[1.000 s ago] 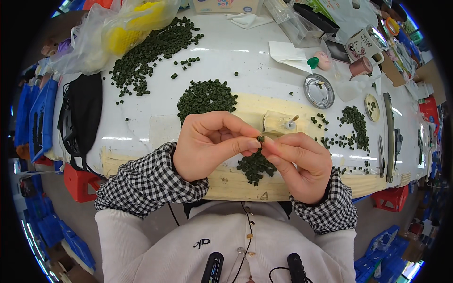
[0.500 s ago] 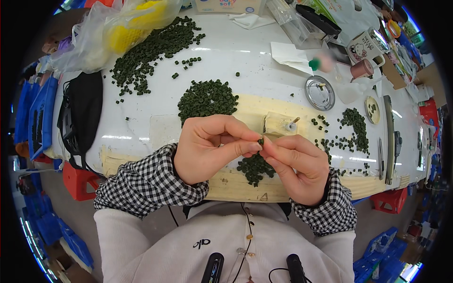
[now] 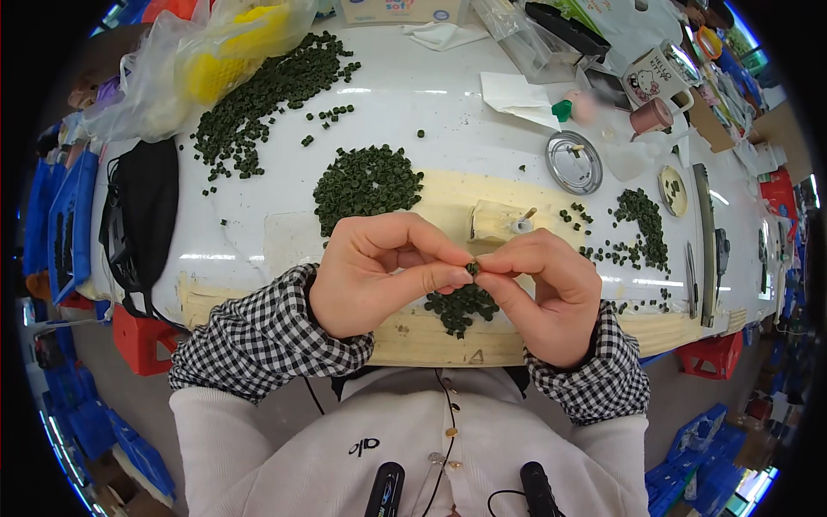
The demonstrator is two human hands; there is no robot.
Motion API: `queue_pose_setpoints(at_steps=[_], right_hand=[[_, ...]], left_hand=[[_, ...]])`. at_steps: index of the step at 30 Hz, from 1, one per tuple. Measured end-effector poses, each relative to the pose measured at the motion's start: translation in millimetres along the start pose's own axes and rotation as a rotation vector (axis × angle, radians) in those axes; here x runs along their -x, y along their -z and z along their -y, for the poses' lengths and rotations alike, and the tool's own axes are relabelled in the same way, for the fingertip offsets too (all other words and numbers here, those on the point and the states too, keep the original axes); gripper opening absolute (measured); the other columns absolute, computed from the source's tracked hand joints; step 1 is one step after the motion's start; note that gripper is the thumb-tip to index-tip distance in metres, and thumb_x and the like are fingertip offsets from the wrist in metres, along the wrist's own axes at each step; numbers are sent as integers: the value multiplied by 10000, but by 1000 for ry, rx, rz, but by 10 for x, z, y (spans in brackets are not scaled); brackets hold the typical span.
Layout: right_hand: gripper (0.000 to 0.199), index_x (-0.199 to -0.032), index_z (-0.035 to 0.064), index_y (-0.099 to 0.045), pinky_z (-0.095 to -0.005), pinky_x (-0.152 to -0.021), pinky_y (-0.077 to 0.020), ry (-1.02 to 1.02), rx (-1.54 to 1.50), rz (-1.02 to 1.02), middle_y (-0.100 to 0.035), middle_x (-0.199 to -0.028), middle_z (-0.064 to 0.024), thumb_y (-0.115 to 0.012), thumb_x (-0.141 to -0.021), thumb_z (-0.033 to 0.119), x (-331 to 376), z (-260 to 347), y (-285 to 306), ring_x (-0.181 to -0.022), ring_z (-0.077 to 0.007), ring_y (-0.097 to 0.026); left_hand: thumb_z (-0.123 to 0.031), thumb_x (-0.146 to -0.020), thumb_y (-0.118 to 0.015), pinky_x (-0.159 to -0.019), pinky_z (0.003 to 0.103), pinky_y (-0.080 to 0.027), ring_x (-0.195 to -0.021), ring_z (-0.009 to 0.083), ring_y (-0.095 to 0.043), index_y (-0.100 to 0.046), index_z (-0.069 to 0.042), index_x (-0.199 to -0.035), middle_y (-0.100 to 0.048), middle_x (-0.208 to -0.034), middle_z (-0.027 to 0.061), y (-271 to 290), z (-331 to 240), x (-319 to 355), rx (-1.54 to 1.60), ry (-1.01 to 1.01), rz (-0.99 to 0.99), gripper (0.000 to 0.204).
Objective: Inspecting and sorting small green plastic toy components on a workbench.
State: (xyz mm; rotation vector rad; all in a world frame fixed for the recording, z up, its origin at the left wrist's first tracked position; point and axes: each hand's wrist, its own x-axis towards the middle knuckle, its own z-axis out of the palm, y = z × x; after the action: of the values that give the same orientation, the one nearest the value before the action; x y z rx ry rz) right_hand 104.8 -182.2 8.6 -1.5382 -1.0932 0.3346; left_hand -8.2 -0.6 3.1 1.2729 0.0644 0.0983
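My left hand [image 3: 379, 274] pinches a small dark green part [image 3: 472, 268] between thumb and forefinger. From the other side, the thumb and forefinger of my right hand [image 3: 551, 297] close on the same part, so the fingertips nearly meet. Just below the hands, near the front edge of the table, lies a small pile of similar green parts [image 3: 462, 312]. A larger round heap [image 3: 369, 185] sits beyond my left hand. Behind my fingertips stands a cream block [image 3: 493, 222] with a small white tube [image 3: 522, 226] and a brown stick at its right end.
A big scatter of green parts [image 3: 267, 99] lies far left beside a plastic bag [image 3: 177, 90]. More parts [image 3: 642, 224] lie right, near a round metal lid [image 3: 574, 163], a small dish [image 3: 673, 191] and tweezers [image 3: 692, 280]. A black cloth bag [image 3: 142, 220] rests left; a mug [image 3: 652, 79] stands far right.
My right forefinger and thumb have shifted their hold on the green part, the forefinger now more bent. The whole table view has slid slightly left. Both hands still pinch the part.
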Motion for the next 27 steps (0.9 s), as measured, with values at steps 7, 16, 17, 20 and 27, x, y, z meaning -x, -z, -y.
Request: queue_pose_setpoints(at_steps=[7,16,17,20,27], right_hand=[[187,-949,21,-690,-257,-677,-514,58,80,-3,-659,-861,-91,-707,-776,-49,1,18,4,-770,-171,-646],[217,-956,35,-697,-263,-650,-525,144,167,-16,-656,-869,-87,-715,-759,-55,-5,38,9,-770,-183,-650],[220,-957,36,-697,-262,-647,-525,149,167,-16,-655,-870,-87,-715,-758,-56,-4,37,8,-767,-183,-650],[229,-962,37,-699,-260,-639,-526,166,167,-20,-654,-874,-86,-714,-756,-60,9,25,7,-762,-182,-650],[243,-967,37,-701,-262,-638,-531,221,185,-19,-651,-886,-84,-718,-746,-62,13,-20,-3,-761,-185,-651]], left_hand=[[101,-842,-634,-725,261,-543,-805,155,-660,-629,62,-950,-669,-914,144,-1,11,8,-56,-20,14,115],[86,-850,-633,-713,261,-545,-796,161,-664,-630,60,-944,-667,-892,142,-18,18,21,-13,0,5,97],[87,-850,-633,-712,260,-545,-795,162,-664,-631,60,-944,-667,-892,142,-19,20,23,-16,-5,2,98],[90,-847,-635,-708,259,-545,-792,163,-664,-631,61,-944,-666,-891,142,-26,26,24,-24,-14,-1,101],[103,-840,-634,-705,255,-540,-785,162,-661,-632,65,-941,-663,-891,143,-14,11,34,-92,-47,10,108]])
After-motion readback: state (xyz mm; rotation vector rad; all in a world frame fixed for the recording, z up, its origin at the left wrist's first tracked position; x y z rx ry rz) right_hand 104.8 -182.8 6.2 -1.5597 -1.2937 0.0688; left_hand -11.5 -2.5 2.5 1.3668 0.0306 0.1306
